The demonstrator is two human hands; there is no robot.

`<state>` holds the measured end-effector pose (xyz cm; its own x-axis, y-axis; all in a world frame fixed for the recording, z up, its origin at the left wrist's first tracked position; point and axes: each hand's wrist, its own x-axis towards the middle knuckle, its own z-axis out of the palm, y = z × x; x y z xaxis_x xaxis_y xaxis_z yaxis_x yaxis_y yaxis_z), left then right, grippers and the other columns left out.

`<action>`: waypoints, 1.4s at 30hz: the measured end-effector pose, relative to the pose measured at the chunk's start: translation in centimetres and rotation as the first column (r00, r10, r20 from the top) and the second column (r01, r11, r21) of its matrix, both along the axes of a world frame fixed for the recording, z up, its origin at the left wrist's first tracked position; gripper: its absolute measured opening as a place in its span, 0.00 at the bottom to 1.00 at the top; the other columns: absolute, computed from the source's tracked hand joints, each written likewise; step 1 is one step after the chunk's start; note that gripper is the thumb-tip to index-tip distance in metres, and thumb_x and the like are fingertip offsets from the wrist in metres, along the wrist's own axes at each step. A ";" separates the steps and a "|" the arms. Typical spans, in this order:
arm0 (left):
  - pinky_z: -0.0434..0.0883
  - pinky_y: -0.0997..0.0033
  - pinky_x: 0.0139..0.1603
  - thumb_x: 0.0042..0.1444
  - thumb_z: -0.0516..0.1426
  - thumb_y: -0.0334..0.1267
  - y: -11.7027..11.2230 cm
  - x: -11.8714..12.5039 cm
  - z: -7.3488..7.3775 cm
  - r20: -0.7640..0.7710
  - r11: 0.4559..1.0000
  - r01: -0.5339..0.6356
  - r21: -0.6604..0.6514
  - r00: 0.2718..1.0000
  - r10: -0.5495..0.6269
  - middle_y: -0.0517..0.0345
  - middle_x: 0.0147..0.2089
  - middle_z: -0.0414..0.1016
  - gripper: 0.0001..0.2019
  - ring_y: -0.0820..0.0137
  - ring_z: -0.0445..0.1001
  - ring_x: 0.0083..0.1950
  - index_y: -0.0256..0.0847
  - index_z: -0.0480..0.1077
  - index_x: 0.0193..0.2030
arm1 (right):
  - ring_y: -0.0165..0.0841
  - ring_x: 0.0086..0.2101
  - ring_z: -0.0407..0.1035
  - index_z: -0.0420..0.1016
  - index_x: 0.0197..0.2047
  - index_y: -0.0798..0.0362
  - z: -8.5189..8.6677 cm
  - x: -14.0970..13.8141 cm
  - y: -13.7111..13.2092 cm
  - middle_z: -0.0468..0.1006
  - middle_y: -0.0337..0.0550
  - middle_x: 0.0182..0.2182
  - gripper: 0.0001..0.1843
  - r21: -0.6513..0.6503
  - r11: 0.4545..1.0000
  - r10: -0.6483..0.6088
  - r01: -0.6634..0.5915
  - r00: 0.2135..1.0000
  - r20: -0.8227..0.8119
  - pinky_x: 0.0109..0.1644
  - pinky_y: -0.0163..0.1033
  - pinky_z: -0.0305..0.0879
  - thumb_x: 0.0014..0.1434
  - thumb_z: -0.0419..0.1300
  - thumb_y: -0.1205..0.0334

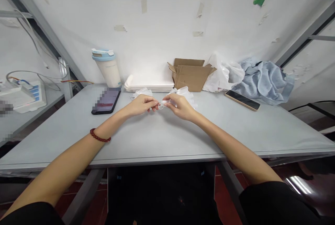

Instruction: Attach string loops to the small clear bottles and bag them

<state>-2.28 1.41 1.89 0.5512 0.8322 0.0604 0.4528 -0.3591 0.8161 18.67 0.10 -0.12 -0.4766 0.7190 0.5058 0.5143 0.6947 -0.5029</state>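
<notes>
Above the middle of the grey table, my left hand (144,105) and my right hand (181,106) meet almost fingertip to fingertip. Between them is a small clear, whitish loop (161,106), pinched by the thumb and fingers of each hand; its exact kind is too small to make out. Behind my right hand lies a pile of thin translucent white pieces (187,94), partly hidden by it. A smaller bunch of similar pieces (142,92) sits just behind my left hand.
Along the wall stand a cream tumbler (108,69), a stack of white trays (149,82), an open cardboard box (190,76), a white plastic bag (222,73) and a blue cloth (265,80). One phone (106,101) lies left, another phone (242,99) right. The table's front edge (162,160) is near me.
</notes>
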 end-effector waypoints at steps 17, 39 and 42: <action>0.70 0.73 0.33 0.54 0.56 0.42 -0.9 0.5 -0.3 0.068 1.000 0.016 0.027 0.998 -0.018 0.55 0.27 0.76 0.12 0.73 0.71 0.28 0.36 0.74 0.27 | 0.32 0.33 0.67 0.71 0.38 0.55 0.3 0.0 -0.6 0.76 0.45 0.34 0.06 -0.072 0.997 0.030 -0.029 1.000 0.009 0.36 0.36 0.60 0.59 0.55 0.63; 0.68 0.74 0.32 0.54 0.56 0.42 -1.3 0.6 -0.2 0.055 0.999 0.054 0.002 0.997 -0.054 0.57 0.26 0.74 0.12 0.73 0.70 0.29 0.35 0.74 0.27 | 0.30 0.31 0.66 0.72 0.38 0.56 0.2 -0.1 -0.6 0.77 0.44 0.33 0.07 -0.069 0.993 0.093 -0.092 0.996 0.008 0.36 0.35 0.59 0.59 0.55 0.63; 0.68 0.74 0.32 0.55 0.56 0.42 -1.0 0.4 0.3 0.007 0.999 0.030 0.024 1.000 -0.030 0.56 0.27 0.75 0.12 0.73 0.71 0.29 0.36 0.74 0.28 | 0.31 0.32 0.67 0.72 0.40 0.56 0.3 -0.1 -0.4 0.77 0.45 0.35 0.09 -0.066 0.995 0.074 -0.073 0.997 0.015 0.37 0.36 0.60 0.60 0.55 0.61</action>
